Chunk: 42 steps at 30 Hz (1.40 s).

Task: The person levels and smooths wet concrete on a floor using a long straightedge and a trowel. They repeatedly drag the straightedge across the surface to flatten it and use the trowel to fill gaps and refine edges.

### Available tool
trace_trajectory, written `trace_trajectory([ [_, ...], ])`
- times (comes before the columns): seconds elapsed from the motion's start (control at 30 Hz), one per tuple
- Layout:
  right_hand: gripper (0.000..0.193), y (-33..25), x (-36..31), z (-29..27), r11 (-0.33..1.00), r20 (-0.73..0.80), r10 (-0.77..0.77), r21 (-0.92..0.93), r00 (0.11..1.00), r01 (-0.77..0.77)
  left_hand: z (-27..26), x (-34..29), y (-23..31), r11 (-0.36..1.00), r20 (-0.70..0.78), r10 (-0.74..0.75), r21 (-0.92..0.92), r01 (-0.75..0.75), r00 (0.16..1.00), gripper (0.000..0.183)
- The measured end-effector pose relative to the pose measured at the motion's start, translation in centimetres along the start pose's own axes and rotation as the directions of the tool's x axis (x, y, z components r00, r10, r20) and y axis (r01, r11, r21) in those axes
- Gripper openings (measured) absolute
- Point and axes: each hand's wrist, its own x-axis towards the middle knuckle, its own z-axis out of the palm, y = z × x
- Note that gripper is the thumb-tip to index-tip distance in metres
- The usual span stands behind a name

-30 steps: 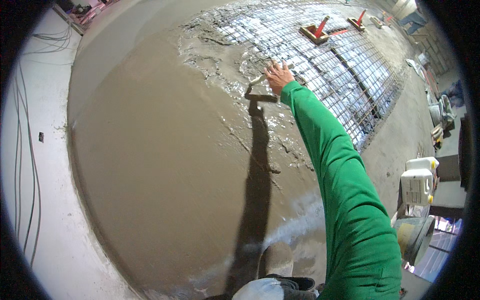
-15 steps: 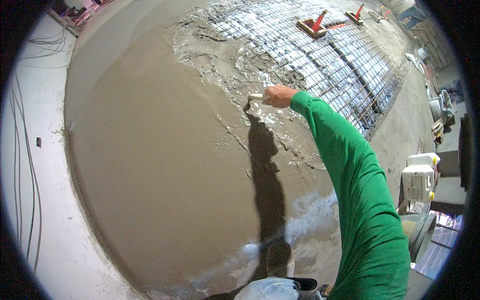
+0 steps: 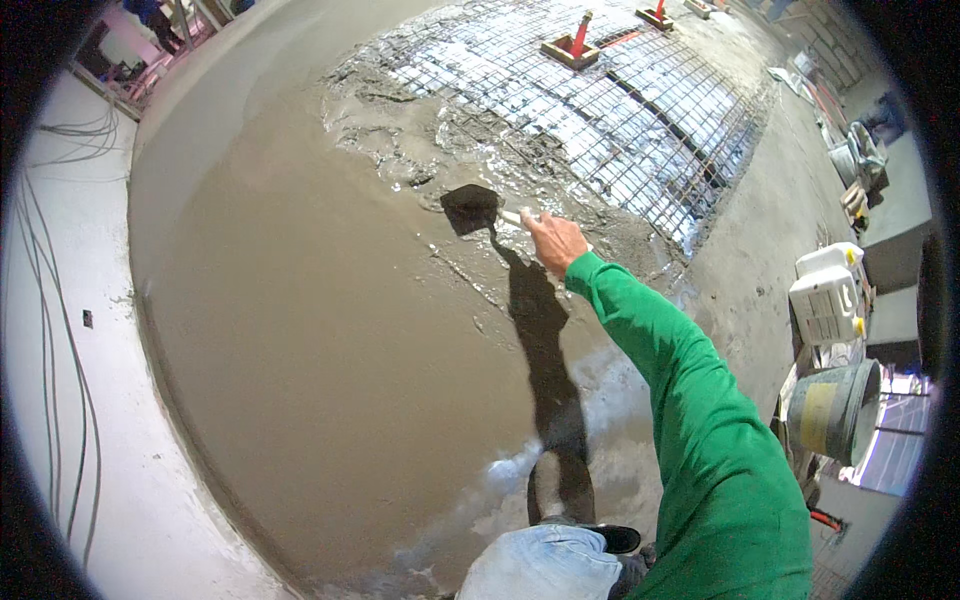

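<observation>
My right hand [image 3: 558, 240], in a green sleeve, is closed round the pale handle of a trowel [image 3: 468, 209]. The trowel's dark, broad blade points left over the wet concrete [image 3: 300, 280], and its face shows. I cannot tell whether the blade touches the surface. Smooth grey-brown concrete spreads to the left of the trowel, while rough, lumpy wet concrete [image 3: 430, 150] lies beyond it. A dark shadow runs from beneath the hand toward my feet. My left hand is out of view.
A steel bar grid [image 3: 560, 110] over pale sheeting lies beyond the concrete, with a red upright piece in a wooden frame [image 3: 570, 52]. At right stand white jugs [image 3: 828, 300] and a grey bucket [image 3: 835, 410]. A white wall [image 3: 70, 400] with hanging cables borders the left.
The trowel's blade, not visible before, now shows broad and dark left of the handle. My right hand sits lower in the picture, and the whole view has shifted too.
</observation>
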Motion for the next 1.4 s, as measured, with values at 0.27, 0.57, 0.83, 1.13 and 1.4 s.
trace_trajectory([
  [0.27, 0.036, 0.9, -2.1, -2.5, 0.995, -0.029, 0.037, -0.092, 0.999, -0.040, 0.7, -0.7, -1.3, 1.000, -0.024, 0.000, -0.022, 0.000, 1.000, 0.046],
  [0.57, 0.034, 5.1, 2.5, -4.0, 0.994, 0.024, 0.095, 0.050, 0.995, -0.096, 1.1, -1.4, -0.9, 0.999, -0.024, -0.036, -0.026, 0.036, 0.999, 0.045],
  [0.83, 0.024, 14.5, 6.7, 0.0, 0.975, 0.199, -0.150, 0.191, 0.969, 0.112, 1.1, -2.1, -0.3, 0.996, -0.007, -0.093, -0.021, 0.092, 0.996, 0.043],
  [1.13, 0.025, 13.8, 1.8, -2.8, 0.937, 0.142, -0.279, 0.254, 0.950, 0.238, 0.7, -2.4, 1.1, 0.992, 0.006, -0.128, 0.005, 0.128, 0.992, 0.042],
  [1.4, 0.037, 12.3, 1.0, -2.1, 0.882, 0.487, -0.249, 0.471, 0.837, -0.012, 0.8, -2.4, 1.4, 0.992, -0.011, -0.125, 0.008, 0.125, 0.992, 0.040],
])
